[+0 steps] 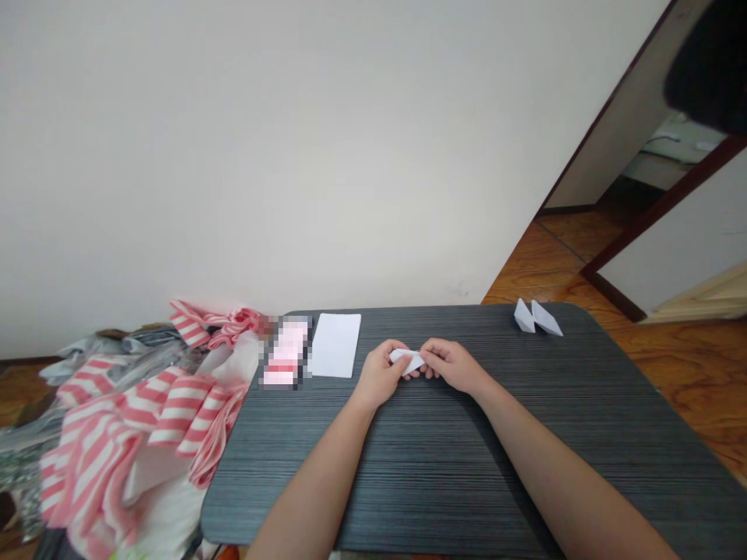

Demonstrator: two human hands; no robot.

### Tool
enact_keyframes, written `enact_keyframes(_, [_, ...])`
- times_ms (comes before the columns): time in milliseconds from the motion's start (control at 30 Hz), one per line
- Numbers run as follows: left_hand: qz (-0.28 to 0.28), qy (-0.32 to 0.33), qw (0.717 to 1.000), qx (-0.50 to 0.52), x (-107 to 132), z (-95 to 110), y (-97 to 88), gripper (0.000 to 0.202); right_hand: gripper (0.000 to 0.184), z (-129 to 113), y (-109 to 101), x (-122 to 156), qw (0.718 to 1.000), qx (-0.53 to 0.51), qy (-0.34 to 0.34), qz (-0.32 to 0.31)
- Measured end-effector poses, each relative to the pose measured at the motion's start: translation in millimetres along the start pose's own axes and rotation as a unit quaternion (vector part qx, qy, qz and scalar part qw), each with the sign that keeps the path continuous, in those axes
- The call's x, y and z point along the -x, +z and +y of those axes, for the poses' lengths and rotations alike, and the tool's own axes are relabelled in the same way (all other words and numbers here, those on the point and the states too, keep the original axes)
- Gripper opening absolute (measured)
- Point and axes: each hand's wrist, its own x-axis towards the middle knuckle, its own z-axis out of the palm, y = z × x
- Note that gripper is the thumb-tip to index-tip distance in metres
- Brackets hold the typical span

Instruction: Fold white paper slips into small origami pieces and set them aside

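Between both hands, just above the dark table, is a small piece of folded white paper. My left hand pinches its left end, with the thumb lying along the near side. At the right end, my right hand grips the paper between thumb and fingers. The fingers cover part of the folds. Two folded white paper shapes with pointed tips stand close together at the table's far right. A stack of blank white paper lies left of my hands.
The dark wood-grain table has rounded corners and meets a white wall. A blurred-out pink and white rectangle lies at its far left. Red-and-white striped cloth is heaped beside the left edge. Wooden floor shows at right.
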Motion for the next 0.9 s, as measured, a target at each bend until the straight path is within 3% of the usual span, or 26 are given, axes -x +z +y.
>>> enact_keyframes(533, [-0.005,0.015,0.996,-0.086,1.8,2.2,1.4,0.029,0.018,-3.4,2.2,1.5,0.999,0.044,-0.026,0.003])
enact_keyframes(900, [0.025,0.028,0.989,-0.145,0.7,-0.8,-1.4,0.027,0.021,-4.4,3.1,1.8,0.999,0.047,-0.024,-0.01])
